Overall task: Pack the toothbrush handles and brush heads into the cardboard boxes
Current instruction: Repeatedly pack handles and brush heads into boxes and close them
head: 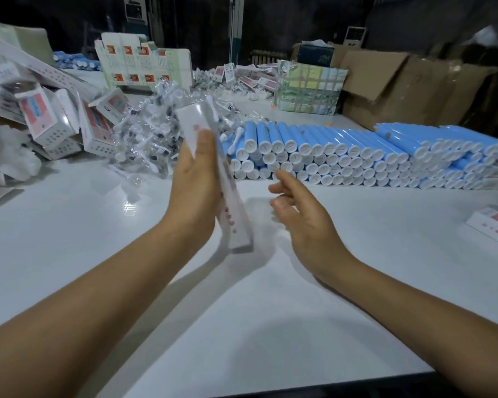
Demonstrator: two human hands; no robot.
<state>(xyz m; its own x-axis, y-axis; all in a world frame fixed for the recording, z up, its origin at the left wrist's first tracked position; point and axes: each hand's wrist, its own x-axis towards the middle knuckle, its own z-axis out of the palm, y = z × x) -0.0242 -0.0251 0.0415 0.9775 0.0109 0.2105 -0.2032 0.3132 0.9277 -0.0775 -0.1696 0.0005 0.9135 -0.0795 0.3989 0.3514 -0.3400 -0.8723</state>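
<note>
Centre of frame: a long white box (213,179), blurred by motion, stands tilted over the table (98,254), its upper end leaning toward the upper left and its lower end clear of the surface. The left hand (196,185) grips it along the near side, fingers wrapped behind and the thumb across the printed face. The right hand (299,216) is just beside the box, not touching it, fingers loosely spread and holding nothing. Whether the box already holds a handle cannot be told; its ends are too blurred to show open or closed flaps.

Behind the hands, centre to right: blue handles (342,156) stacked in rows, white caps facing the viewer. Centre left: a heap of bagged heads (153,133) in clear wrap. Left edge: a pile of finished boxes (55,122). Upper centre: flat carton blanks (144,67) stood on edge. Upper right: brown cartons (400,87).

The step appears to be box handling between fills. To do it well, the left hand should steady the box with its open end toward the free hand, gripping lightly enough not to crush the walls, while the right reaches to the nearest handle and feeds it in straight, so that it does not catch on the flaps.
</note>
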